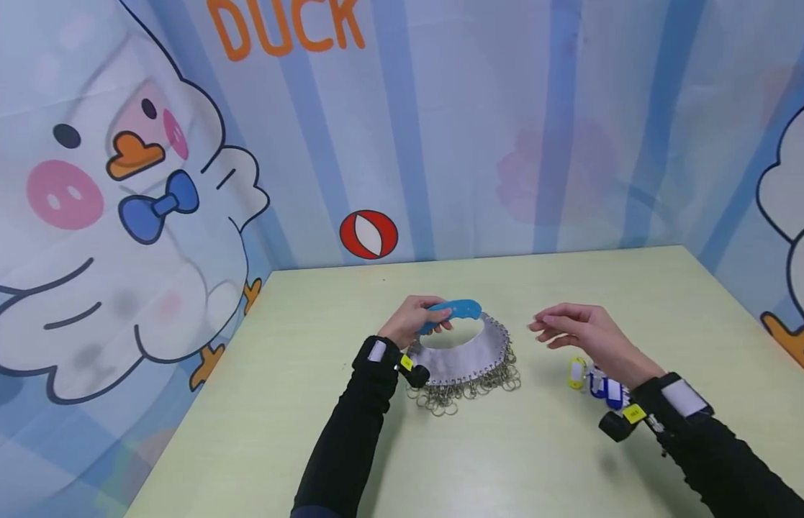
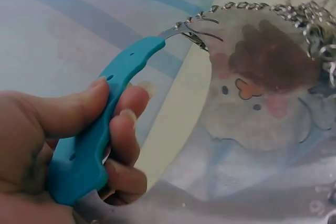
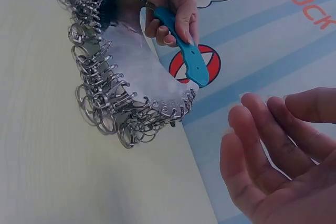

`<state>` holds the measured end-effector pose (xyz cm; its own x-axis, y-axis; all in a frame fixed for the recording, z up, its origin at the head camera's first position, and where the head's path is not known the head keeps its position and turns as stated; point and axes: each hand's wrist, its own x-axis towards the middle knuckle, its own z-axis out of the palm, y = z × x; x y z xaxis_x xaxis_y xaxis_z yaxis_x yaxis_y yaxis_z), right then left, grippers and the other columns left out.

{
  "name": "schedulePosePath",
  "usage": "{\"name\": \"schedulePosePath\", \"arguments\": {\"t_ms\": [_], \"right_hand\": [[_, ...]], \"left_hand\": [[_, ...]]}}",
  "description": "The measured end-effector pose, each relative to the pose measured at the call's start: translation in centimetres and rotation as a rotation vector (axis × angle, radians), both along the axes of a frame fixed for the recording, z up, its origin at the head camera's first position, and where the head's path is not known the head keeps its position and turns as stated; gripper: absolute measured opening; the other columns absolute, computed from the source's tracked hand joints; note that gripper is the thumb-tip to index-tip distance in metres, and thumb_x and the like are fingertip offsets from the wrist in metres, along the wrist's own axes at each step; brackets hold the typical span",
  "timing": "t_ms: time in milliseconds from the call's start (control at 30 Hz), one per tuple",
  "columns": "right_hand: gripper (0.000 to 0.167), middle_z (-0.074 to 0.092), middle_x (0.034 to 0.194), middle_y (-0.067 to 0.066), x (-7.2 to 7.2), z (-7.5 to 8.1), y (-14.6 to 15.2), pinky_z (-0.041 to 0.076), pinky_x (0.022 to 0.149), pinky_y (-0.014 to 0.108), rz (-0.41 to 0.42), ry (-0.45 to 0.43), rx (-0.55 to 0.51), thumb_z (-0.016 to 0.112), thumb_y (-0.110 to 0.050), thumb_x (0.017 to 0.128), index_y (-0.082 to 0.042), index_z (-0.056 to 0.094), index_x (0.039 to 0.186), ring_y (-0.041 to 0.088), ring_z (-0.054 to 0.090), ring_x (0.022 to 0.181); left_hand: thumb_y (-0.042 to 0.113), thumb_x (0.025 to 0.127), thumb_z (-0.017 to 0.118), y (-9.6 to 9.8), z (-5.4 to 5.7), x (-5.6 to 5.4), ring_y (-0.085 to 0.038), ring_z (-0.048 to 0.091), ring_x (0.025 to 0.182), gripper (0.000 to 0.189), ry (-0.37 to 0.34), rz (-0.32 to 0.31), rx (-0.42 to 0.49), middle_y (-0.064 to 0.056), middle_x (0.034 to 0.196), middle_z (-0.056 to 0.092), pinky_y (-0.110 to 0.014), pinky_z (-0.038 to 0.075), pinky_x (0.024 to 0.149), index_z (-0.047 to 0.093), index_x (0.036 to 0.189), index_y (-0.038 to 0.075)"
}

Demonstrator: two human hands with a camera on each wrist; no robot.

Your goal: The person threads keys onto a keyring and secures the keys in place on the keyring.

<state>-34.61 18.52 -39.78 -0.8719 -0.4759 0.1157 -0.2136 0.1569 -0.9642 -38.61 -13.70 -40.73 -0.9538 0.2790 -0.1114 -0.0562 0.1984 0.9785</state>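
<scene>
A curved, mirror-like metal key carrier has a blue plastic handle and many metal rings hooked along its outer edge. My left hand grips that handle, with thumb on one side and curled fingers on the other, as the left wrist view shows. Off to the right, my right hand hovers apart from the carrier, its fingers loosely bent. Nothing shows between those fingers in the right wrist view. Below the right hand lie key tags, one yellow and some blue, partly hidden by the wrist.
Both hands work above a pale table. A printed cloth backdrop with cartoon ducks rises behind its far edge and along both sides. Each wrist carries a strapped camera, such as the right one.
</scene>
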Motion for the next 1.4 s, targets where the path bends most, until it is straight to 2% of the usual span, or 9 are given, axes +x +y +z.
{"name": "schedulePosePath", "arguments": {"t_ms": [233, 367, 600, 667, 767, 967, 1133, 1267, 1400], "right_hand": [[0.043, 0.069, 0.106, 0.007, -0.4, -0.6, 0.5, 0.054, 0.069, 0.030, -0.068, -0.017, 0.200, 0.053, -0.026, 0.099, 0.008, 0.054, 0.125, 0.015, 0.063, 0.082], [0.034, 0.065, 0.099, 0.014, -0.4, -1.2, 0.6, 0.049, 0.062, 0.031, -0.127, 0.017, 0.383, 0.057, -0.023, 0.097, 0.004, 0.059, 0.117, 0.018, 0.057, 0.073], [0.025, 0.061, 0.085, 0.013, -0.4, -2.4, 0.9, 0.044, 0.057, 0.030, -0.170, 0.085, 0.577, 0.063, -0.018, 0.091, 0.003, 0.058, 0.102, 0.019, 0.054, 0.069], [0.026, 0.060, 0.083, 0.012, -0.5, -2.6, 1.2, 0.043, 0.057, 0.029, -0.166, 0.096, 0.613, 0.064, -0.019, 0.090, 0.004, 0.057, 0.101, 0.019, 0.053, 0.069], [0.028, 0.060, 0.082, 0.012, -0.6, -2.8, 1.5, 0.042, 0.057, 0.030, -0.155, 0.095, 0.641, 0.065, -0.020, 0.089, 0.005, 0.055, 0.099, 0.019, 0.053, 0.068], [0.027, 0.059, 0.080, 0.012, -0.9, -3.1, 1.7, 0.040, 0.056, 0.030, -0.176, 0.104, 0.713, 0.064, -0.019, 0.088, 0.005, 0.054, 0.094, 0.019, 0.051, 0.066], [0.019, 0.059, 0.072, 0.009, -0.9, -3.5, 1.8, 0.038, 0.054, 0.028, -0.189, 0.175, 0.770, 0.064, -0.016, 0.084, 0.002, 0.058, 0.082, 0.017, 0.049, 0.060], [0.017, 0.058, 0.068, 0.006, -0.8, -3.7, 1.9, 0.036, 0.051, 0.028, -0.176, 0.156, 0.789, 0.062, -0.016, 0.086, 0.000, 0.060, 0.080, 0.016, 0.048, 0.055], [0.018, 0.058, 0.070, 0.007, -0.6, -3.6, 1.8, 0.037, 0.052, 0.029, -0.148, 0.139, 0.819, 0.061, -0.017, 0.087, 0.000, 0.061, 0.081, 0.016, 0.049, 0.057]], "left_hand": [[0.010, 0.096, 0.057, -0.3, 0.3, 1.5, -0.031, 0.055, 0.098, 0.025, 0.017, 0.108, -0.087, -0.011, 0.080, 0.069, -0.034, 0.036, 0.082, 0.063, 0.114, -0.006], [0.014, 0.094, 0.061, -1.0, -2.3, 0.2, -0.033, 0.055, 0.097, 0.023, 0.060, 0.184, -0.176, -0.016, 0.090, 0.069, -0.036, 0.038, 0.082, 0.067, 0.110, -0.001], [0.043, 0.082, 0.073, -6.4, -20.8, -14.2, -0.022, 0.056, 0.080, 0.032, 0.180, 0.234, -0.348, 0.000, 0.102, 0.060, -0.039, 0.045, 0.067, 0.066, 0.108, 0.026], [0.045, 0.081, 0.073, -7.0, -22.9, -16.0, -0.020, 0.057, 0.080, 0.032, 0.196, 0.231, -0.410, 0.001, 0.103, 0.060, -0.038, 0.046, 0.066, 0.064, 0.107, 0.029], [0.038, 0.084, 0.072, -6.3, -20.3, -14.2, -0.019, 0.056, 0.079, 0.030, 0.269, 0.228, -0.524, -0.001, 0.107, 0.062, -0.037, 0.044, 0.064, 0.063, 0.109, 0.026], [0.021, 0.093, 0.059, -1.2, -4.5, -1.2, -0.036, 0.053, 0.100, 0.024, 0.310, 0.211, -0.770, -0.018, 0.114, 0.060, -0.044, 0.045, 0.081, 0.062, 0.113, 0.008], [0.030, 0.095, 0.060, 0.8, -2.2, 2.4, -0.030, 0.045, 0.103, 0.017, 0.530, -0.093, -0.861, -0.011, 0.108, 0.058, -0.042, 0.038, 0.087, 0.063, 0.102, 0.015], [0.008, 0.084, 0.073, 3.3, 0.1, 4.9, -0.021, 0.055, 0.098, 0.011, 0.532, -0.411, -0.846, -0.005, 0.102, 0.068, -0.028, 0.040, 0.089, 0.071, 0.095, 0.009], [0.005, 0.081, 0.074, 4.4, -0.3, 5.7, -0.013, 0.052, 0.082, 0.012, 0.521, -0.484, -0.947, -0.001, 0.092, 0.066, -0.018, 0.040, 0.069, 0.073, 0.091, 0.012]]}}
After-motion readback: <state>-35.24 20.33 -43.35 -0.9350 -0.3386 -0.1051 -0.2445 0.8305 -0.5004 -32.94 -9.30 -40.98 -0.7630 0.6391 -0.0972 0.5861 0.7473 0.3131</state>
